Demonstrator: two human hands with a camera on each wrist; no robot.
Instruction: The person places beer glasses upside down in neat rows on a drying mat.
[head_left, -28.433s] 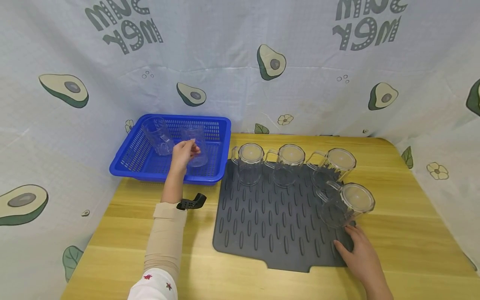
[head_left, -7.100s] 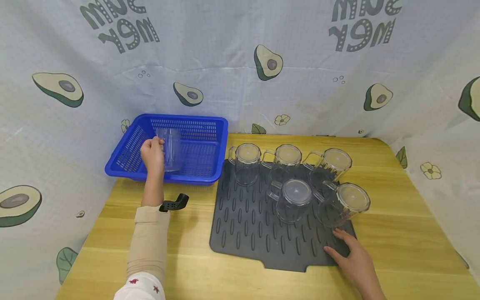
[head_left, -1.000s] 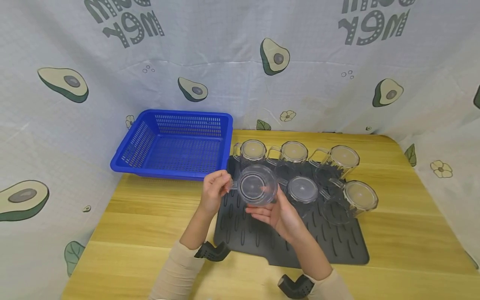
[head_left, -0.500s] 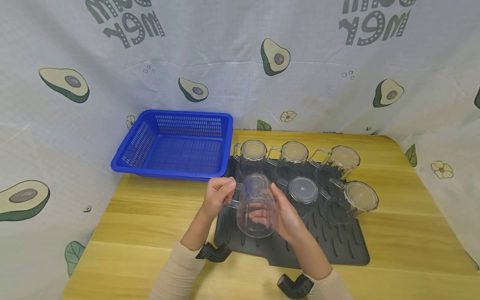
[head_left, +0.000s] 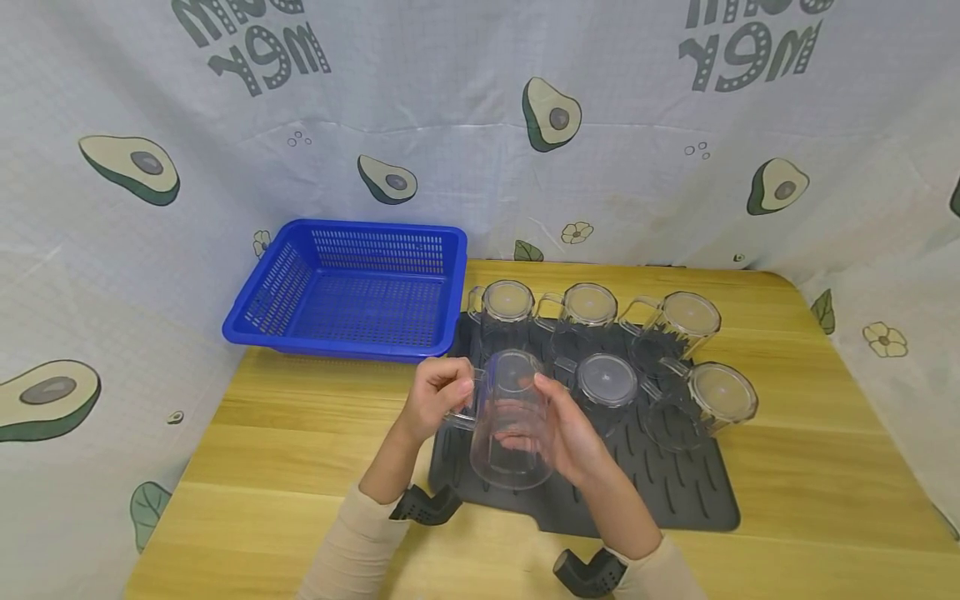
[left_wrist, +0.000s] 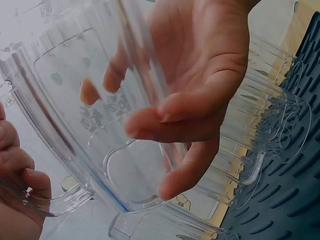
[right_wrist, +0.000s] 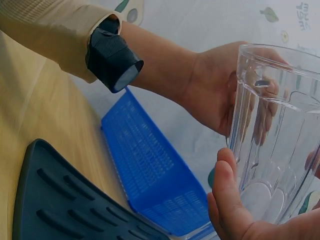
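Observation:
Clear glass mug (head_left: 513, 425) is held over the front left of the dark grey drying mat (head_left: 660, 500), tilted, base away from me and wide mouth low towards me. My left hand (head_left: 438, 392) grips its handle on the left, fingers curled round it. From the right, my right hand (head_left: 573, 433) holds the body, thumb on the near side and fingers seen through the glass. The right wrist view shows the mug (right_wrist: 280, 130) between the left hand (right_wrist: 215, 85) and the right hand's fingers (right_wrist: 227, 200).
Several glass mugs stand upside down on the mat, handles to the left: a back row (head_left: 590, 305) and a front pair including a middle mug (head_left: 607, 380) and a right mug (head_left: 723, 392). A blue basket (head_left: 247, 329) sits at back left on the wooden table (head_left: 300, 417), before a printed curtain.
Mugs went from basket to mat earlier; the left hand carried out the last one. Over the last second both hands tipped this mug from end-on to mouth-down, the right thumb shifting along its side.

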